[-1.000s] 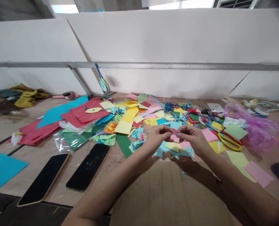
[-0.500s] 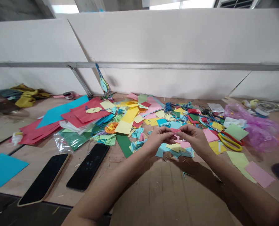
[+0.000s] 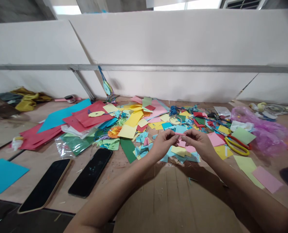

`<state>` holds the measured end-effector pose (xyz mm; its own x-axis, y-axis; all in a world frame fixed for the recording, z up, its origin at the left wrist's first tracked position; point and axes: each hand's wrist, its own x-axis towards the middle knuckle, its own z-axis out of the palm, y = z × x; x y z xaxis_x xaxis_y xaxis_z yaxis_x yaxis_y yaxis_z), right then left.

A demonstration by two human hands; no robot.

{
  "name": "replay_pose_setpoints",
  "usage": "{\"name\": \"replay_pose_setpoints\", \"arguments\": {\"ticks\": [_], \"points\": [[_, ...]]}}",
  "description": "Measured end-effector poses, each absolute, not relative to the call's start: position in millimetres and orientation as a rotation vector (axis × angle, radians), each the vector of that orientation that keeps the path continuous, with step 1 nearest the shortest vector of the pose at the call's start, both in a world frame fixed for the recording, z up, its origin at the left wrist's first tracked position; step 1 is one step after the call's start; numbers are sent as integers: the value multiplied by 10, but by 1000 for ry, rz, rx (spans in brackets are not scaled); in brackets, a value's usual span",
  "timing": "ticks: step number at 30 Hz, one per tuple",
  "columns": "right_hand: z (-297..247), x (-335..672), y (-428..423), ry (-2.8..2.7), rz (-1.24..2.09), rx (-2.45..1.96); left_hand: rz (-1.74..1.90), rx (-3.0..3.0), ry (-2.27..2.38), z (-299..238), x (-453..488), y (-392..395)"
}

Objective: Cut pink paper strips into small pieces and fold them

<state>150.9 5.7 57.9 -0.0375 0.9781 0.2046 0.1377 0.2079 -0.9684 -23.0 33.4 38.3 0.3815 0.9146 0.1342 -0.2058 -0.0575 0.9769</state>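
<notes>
My left hand (image 3: 163, 143) and my right hand (image 3: 198, 142) meet above the middle of the table, fingertips pinched together on a small pink paper piece (image 3: 180, 134) folded into a narrow strip. Directly below the hands lies a heap of cut paper squares (image 3: 180, 151) in yellow, pink and light blue. Both forearms reach in from the bottom edge over a sheet of brown cardboard (image 3: 173, 197).
Two dark phones (image 3: 91, 175) (image 3: 46, 184) lie face up at the front left. Red and blue paper sheets (image 3: 68, 120) spread at the left. Yellow-handled scissors (image 3: 236, 145) and a purple plastic bag (image 3: 262, 129) sit at the right. A white partition wall backs the table.
The pink piece looks narrower between my fingertips than a second ago, folded down to a thin strip. Both hands stay almost where they were.
</notes>
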Motion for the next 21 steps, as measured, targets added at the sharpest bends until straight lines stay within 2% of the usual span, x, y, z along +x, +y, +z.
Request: {"name": "replay_pose_setpoints", "arguments": {"ticks": [21], "points": [[605,1523,24,-1576,878,-1213,1007,1532,709,427,-328,406]]}}
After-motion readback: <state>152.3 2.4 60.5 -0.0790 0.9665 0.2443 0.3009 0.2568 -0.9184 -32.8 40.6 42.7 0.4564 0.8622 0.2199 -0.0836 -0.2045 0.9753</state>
